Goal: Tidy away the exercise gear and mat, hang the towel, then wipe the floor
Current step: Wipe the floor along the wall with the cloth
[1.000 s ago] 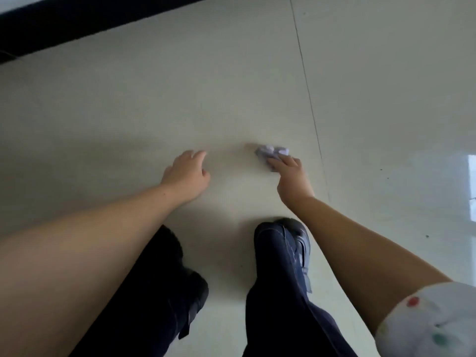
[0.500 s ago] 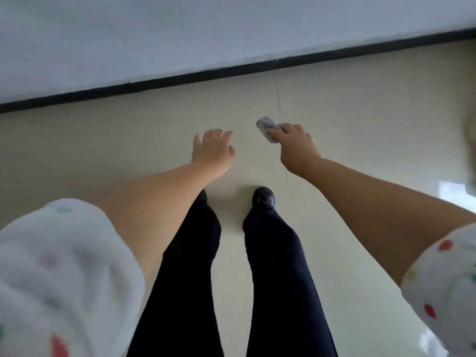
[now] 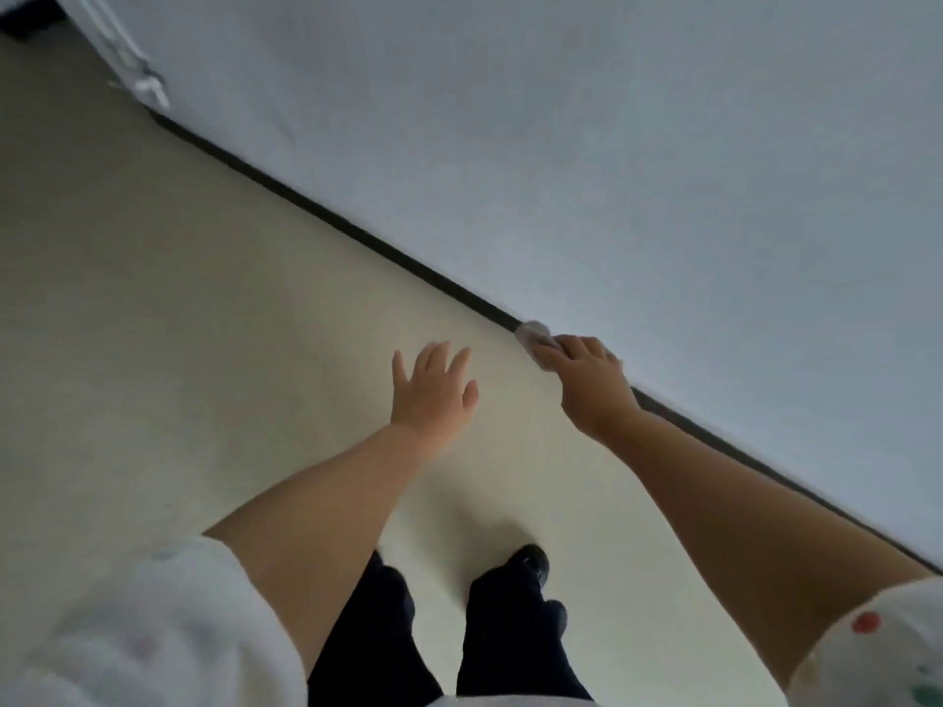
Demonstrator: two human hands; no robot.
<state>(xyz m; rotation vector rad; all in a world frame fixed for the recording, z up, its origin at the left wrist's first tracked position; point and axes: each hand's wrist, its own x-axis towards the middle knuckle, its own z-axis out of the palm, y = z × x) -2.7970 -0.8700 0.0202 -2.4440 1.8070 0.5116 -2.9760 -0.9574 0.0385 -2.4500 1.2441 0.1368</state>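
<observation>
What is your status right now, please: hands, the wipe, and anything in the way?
Left hand open, fingers spread, holding nothing. Right hand pinching the wipe, clear of the floor. Wall and dark skirting just ahead.

Short white sleeves [image 3: 877, 650] dotted with red and green spots (blurred on the left), dark navy trousers [image 3: 510, 650], black shoes [image 3: 530, 561].
</observation>
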